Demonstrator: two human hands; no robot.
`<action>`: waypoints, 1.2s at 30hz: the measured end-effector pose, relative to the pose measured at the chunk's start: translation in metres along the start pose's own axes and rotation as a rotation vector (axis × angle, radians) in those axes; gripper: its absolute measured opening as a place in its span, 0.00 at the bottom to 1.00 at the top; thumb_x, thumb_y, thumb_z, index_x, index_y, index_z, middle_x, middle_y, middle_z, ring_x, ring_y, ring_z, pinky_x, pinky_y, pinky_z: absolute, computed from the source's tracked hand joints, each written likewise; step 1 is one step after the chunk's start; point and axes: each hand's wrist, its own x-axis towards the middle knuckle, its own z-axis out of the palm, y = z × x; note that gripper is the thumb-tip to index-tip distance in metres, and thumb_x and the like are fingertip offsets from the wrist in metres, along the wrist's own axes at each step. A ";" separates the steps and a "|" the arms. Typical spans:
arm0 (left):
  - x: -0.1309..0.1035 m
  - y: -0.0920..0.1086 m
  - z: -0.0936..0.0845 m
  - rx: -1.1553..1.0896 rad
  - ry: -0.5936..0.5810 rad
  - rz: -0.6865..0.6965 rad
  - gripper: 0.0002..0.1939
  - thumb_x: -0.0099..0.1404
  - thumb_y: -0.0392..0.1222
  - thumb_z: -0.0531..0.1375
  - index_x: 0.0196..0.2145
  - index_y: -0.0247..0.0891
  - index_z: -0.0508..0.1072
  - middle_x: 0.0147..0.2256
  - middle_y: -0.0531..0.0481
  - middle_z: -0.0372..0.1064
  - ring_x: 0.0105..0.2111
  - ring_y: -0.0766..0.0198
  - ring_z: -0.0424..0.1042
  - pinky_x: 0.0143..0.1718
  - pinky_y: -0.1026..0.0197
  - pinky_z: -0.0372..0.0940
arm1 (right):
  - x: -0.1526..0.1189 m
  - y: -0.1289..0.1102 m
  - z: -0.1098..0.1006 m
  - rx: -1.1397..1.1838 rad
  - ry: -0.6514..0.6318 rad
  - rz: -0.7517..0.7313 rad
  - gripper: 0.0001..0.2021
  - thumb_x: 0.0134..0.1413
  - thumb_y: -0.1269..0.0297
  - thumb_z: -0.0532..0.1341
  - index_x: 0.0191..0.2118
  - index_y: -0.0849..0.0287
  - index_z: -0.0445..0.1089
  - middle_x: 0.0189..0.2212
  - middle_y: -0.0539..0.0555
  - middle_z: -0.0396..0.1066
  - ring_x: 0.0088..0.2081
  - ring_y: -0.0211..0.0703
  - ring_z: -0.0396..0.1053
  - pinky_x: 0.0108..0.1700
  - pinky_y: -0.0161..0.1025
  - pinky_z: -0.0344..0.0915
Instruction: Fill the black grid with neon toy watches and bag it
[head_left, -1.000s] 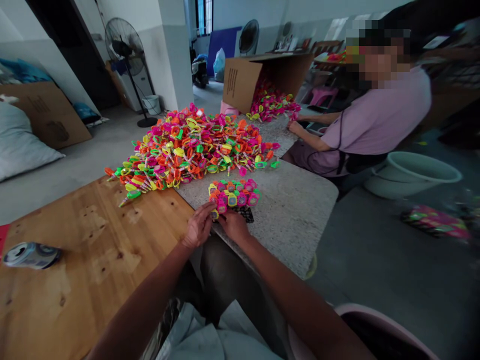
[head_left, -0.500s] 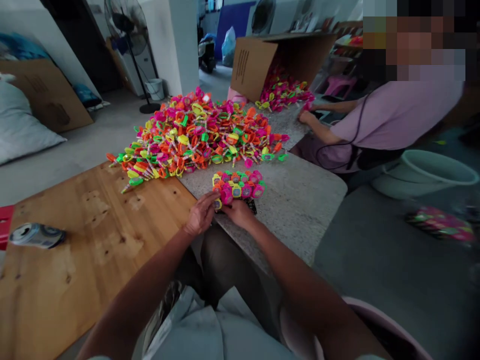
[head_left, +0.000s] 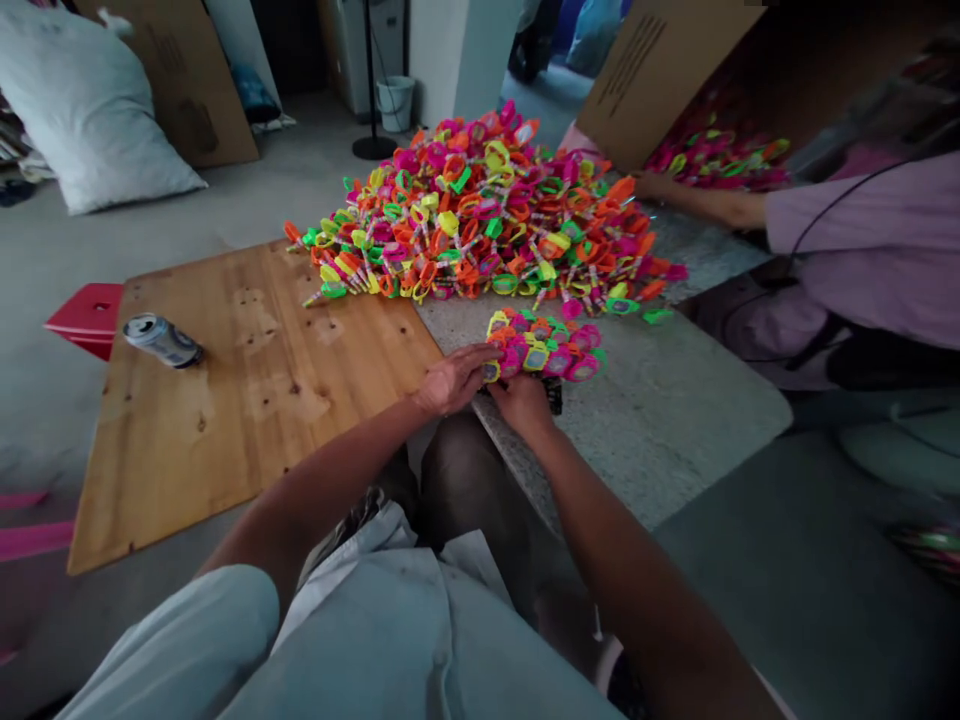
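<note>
At the near edge of the grey speckled table (head_left: 675, 400), just ahead of your lap, sits the block of toy watches (head_left: 546, 348), its pink, yellow, orange and green faces packed in rows. Your left hand (head_left: 455, 378) meets it at the block's nine o'clock end, with the fingers together and stretched over the yellow watch at that corner; the block lies at about two to three o'clock from that hand. Your right hand (head_left: 523, 405) is at the block's near side, around seven o'clock, its fingertips tucked out of sight under the front row, so the block lies at one o'clock from it. You cannot tell from this view whether either hand pinches anything. A black patterned piece (head_left: 555, 394) shows just beside your right hand, at two o'clock, below the front row. Beyond the block, toward twelve o'clock, spreads the big loose pile of watches (head_left: 480, 220). At nine o'clock from your hands, a drink can (head_left: 162, 341) lies tipped on the wooden board (head_left: 217, 430), well apart from them.
</note>
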 end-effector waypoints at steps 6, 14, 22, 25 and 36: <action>0.001 0.007 0.005 0.020 0.058 -0.020 0.21 0.78 0.45 0.52 0.63 0.40 0.70 0.59 0.38 0.71 0.63 0.52 0.70 0.66 0.46 0.66 | -0.001 -0.009 -0.003 -0.103 -0.034 0.045 0.17 0.69 0.58 0.58 0.45 0.63 0.81 0.41 0.64 0.81 0.41 0.53 0.78 0.43 0.40 0.66; 0.004 0.010 0.010 0.174 0.049 -0.045 0.23 0.75 0.49 0.57 0.65 0.43 0.66 0.56 0.41 0.69 0.58 0.54 0.71 0.61 0.50 0.70 | -0.003 -0.016 -0.013 -0.109 -0.102 0.064 0.16 0.71 0.61 0.56 0.50 0.63 0.79 0.45 0.62 0.81 0.46 0.53 0.78 0.45 0.39 0.67; 0.026 0.027 0.023 0.382 0.066 -0.287 0.20 0.70 0.49 0.63 0.57 0.43 0.73 0.47 0.46 0.71 0.46 0.58 0.75 0.52 0.58 0.72 | -0.004 -0.021 -0.019 -0.097 -0.146 0.059 0.16 0.71 0.63 0.55 0.51 0.63 0.78 0.45 0.63 0.81 0.47 0.51 0.78 0.46 0.37 0.68; 0.030 0.037 0.025 0.427 0.047 -0.346 0.21 0.70 0.47 0.63 0.59 0.45 0.72 0.48 0.46 0.71 0.45 0.59 0.75 0.49 0.60 0.72 | -0.003 -0.020 -0.020 -0.069 -0.152 0.051 0.16 0.70 0.65 0.55 0.52 0.63 0.78 0.47 0.63 0.80 0.48 0.49 0.77 0.45 0.35 0.67; 0.057 0.074 0.006 0.581 -0.223 -0.522 0.15 0.72 0.46 0.60 0.54 0.41 0.71 0.47 0.44 0.75 0.46 0.54 0.77 0.46 0.56 0.70 | -0.001 -0.016 -0.011 -0.160 -0.215 0.064 0.14 0.68 0.69 0.57 0.49 0.65 0.78 0.48 0.65 0.79 0.51 0.52 0.75 0.54 0.40 0.66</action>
